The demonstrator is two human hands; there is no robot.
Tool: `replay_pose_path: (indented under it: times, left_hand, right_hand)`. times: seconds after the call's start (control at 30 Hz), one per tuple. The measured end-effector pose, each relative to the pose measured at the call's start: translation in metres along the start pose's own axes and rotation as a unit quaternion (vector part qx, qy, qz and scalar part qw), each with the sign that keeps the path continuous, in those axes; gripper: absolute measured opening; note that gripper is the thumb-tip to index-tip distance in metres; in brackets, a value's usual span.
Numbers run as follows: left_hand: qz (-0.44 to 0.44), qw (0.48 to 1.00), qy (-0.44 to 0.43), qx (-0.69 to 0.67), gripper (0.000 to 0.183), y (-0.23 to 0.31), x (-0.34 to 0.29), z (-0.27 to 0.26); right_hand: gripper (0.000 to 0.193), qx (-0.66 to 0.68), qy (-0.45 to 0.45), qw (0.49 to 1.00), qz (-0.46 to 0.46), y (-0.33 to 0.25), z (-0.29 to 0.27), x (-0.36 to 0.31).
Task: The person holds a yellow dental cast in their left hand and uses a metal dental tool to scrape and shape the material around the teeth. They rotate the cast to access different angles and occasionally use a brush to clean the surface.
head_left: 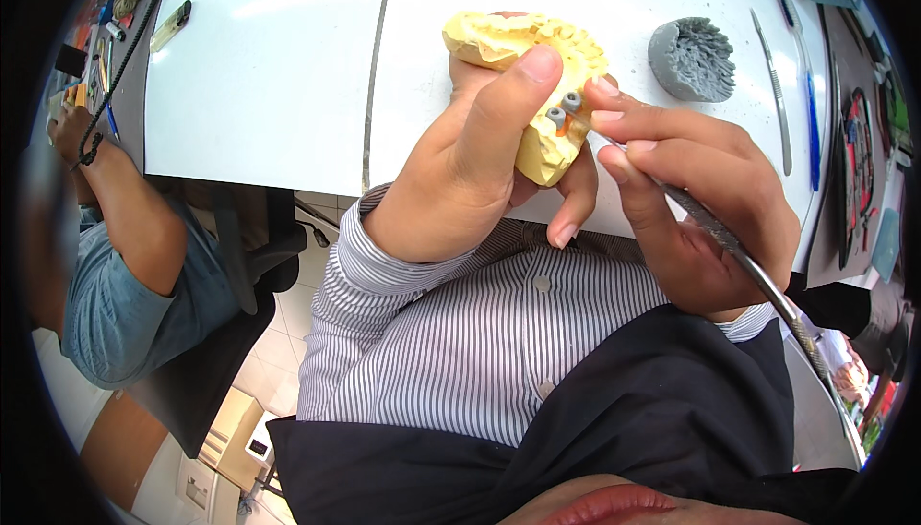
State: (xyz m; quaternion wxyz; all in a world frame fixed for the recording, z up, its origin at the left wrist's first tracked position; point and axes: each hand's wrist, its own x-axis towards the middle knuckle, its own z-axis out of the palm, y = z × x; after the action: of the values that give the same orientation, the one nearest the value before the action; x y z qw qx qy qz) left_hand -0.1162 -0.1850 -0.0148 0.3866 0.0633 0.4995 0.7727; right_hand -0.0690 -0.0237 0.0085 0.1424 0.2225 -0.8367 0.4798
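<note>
My left hand (456, 165) is closed round a yellow plaster dental cast (545, 162), with the thumb lying across its inner side. Two small grey hollow posts (556, 119) stand side by side on the cast, with a bit of orange beside them. My right hand (715, 175) grips a long, slim metal dental hand instrument (715, 225) like a pen. Its tip points at the grey posts; I cannot tell whether it touches them. The right fingertips are close against the cast's edge. The instrument's far end reaches back toward the lower right.
On the white table (288, 93) sits a grey round block with a rough, spiky top (693, 59). Right of it lie a slim metal tool (773, 93) and a blue-handled brush (814, 112). A cutter knife (171, 26) lies at left. Another person's arm (134, 203) rests at the far left.
</note>
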Motion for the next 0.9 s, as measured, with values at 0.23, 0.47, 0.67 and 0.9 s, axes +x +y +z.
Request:
replay_pose_path:
  times: [0.23,0.47,0.67,0.9]
  left_hand:
    - [0.061,0.997,-0.041,0.018,0.069,-0.012,0.002,-0.01]
    - [0.098,0.995,-0.028,-0.023,0.055,-0.012,0.002,-0.008]
    - [0.135,0.983,-0.041,-0.113,0.05,-0.011,0.001,-0.004]
    - [0.203,0.976,-0.04,-0.071,0.083,-0.019,0.001,-0.003]
  right_hand:
    - [0.024,0.017,-0.005,1.0,-0.011,0.003,0.003,-0.004]
    - [0.017,0.102,0.036,0.994,0.018,0.011,0.004,-0.004]
    - [0.005,0.238,0.185,0.952,0.054,0.016,-0.001,-0.006]
    - [0.007,0.336,0.18,0.916,0.123,0.022,-0.003,-0.012]
